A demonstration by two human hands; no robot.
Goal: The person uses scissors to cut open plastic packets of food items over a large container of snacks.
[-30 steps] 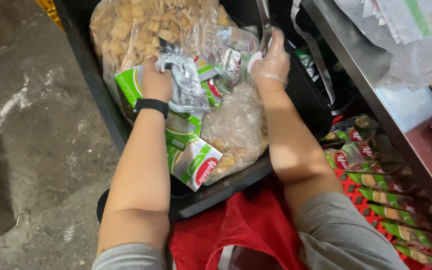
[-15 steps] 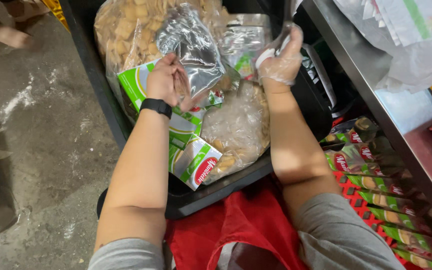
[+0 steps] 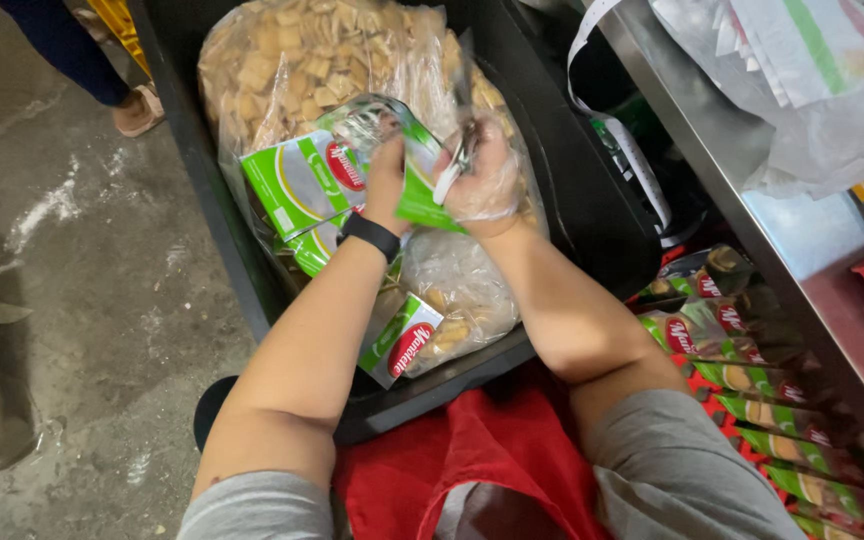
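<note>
Both hands meet over the black bin (image 3: 592, 230). The left hand (image 3: 384, 185), with a black band at the wrist, is closed around the top of a green and silver packet (image 3: 407, 165), and the right hand (image 3: 482, 180), in a thin clear glove, pinches the same packet's upper edge between fingers and thumb. The packet sits upright between them, just above the big clear bag of square crackers (image 3: 302, 60) that fills the back of the bin.

To my eye the work here is at the packet's mouth, and it goes best with both grips kept close together near the edge, the packet held upright over the bin so anything that drops lands inside.

More green packets (image 3: 297, 185) lie against the cracker bag just beside the left hand, and another green packet (image 3: 402, 340) rests lower down by a smaller clear bag (image 3: 462, 295). These crowd the space under the wrists. To the right, a steel surface (image 3: 802, 240) carries a thin plastic bag (image 3: 802, 90), and a row of wrapped snacks (image 3: 752, 370) runs below it, near the right elbow. Someone else's foot (image 3: 137, 110) stands on the concrete floor (image 3: 72, 300).
</note>
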